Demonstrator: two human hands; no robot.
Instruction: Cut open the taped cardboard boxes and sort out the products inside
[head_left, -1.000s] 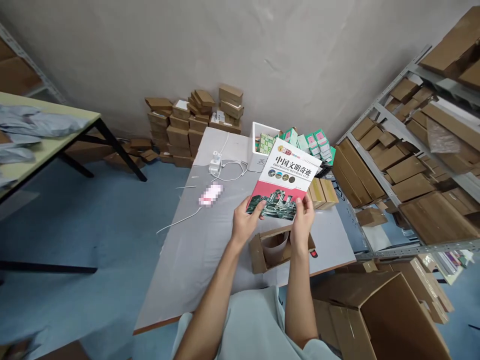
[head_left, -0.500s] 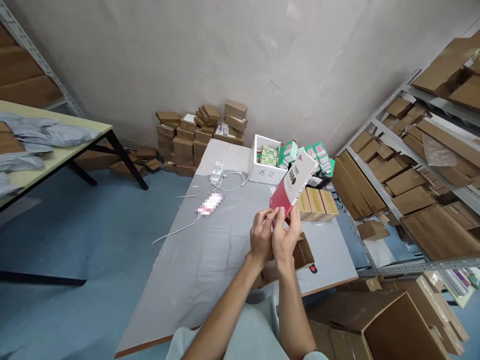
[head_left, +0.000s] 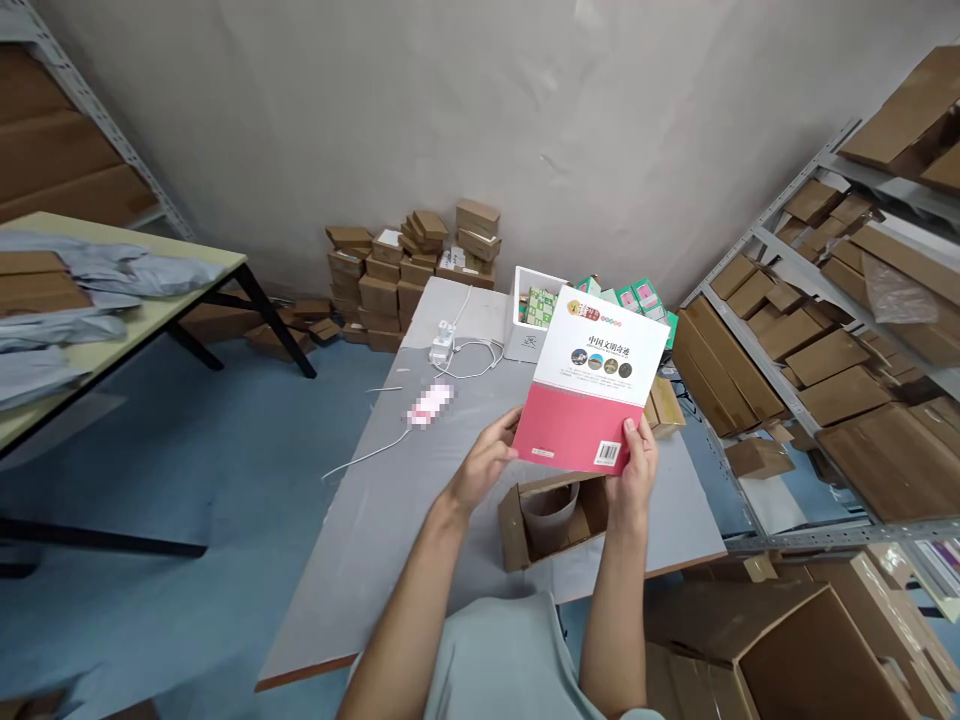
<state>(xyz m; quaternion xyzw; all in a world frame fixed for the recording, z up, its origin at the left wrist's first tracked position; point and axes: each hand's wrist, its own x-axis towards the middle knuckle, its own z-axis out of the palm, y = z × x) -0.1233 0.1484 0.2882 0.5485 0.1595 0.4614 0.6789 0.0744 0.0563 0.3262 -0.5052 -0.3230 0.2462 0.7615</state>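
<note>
A thin book [head_left: 592,385], white above and pinkish red below, is held up over the grey table with its barcode side facing me. My left hand [head_left: 487,455] grips its lower left corner between thumb and fingers. At the lower right edge, my right hand [head_left: 634,462] has its thumb on the cover and its fingers behind. Below the book, an open cardboard box [head_left: 514,530] on the table has a curled greyish sheet [head_left: 550,518] inside. Behind the book are a white bin [head_left: 523,343] with green items and several small tan boxes [head_left: 665,405], partly covered.
A power strip [head_left: 442,343] with white cables lies on the table [head_left: 390,540], near a blurred-out device [head_left: 431,405]. Stacked cartons [head_left: 379,295] stand by the wall. Shelves of boxes [head_left: 832,375] rise at right, above a large open carton [head_left: 817,650]. Another table [head_left: 150,310] is at left.
The book has turned from a steep, edge-on tilt to face me broadly. My hands, close together before, have moved apart to its two sides. The box below shows more.
</note>
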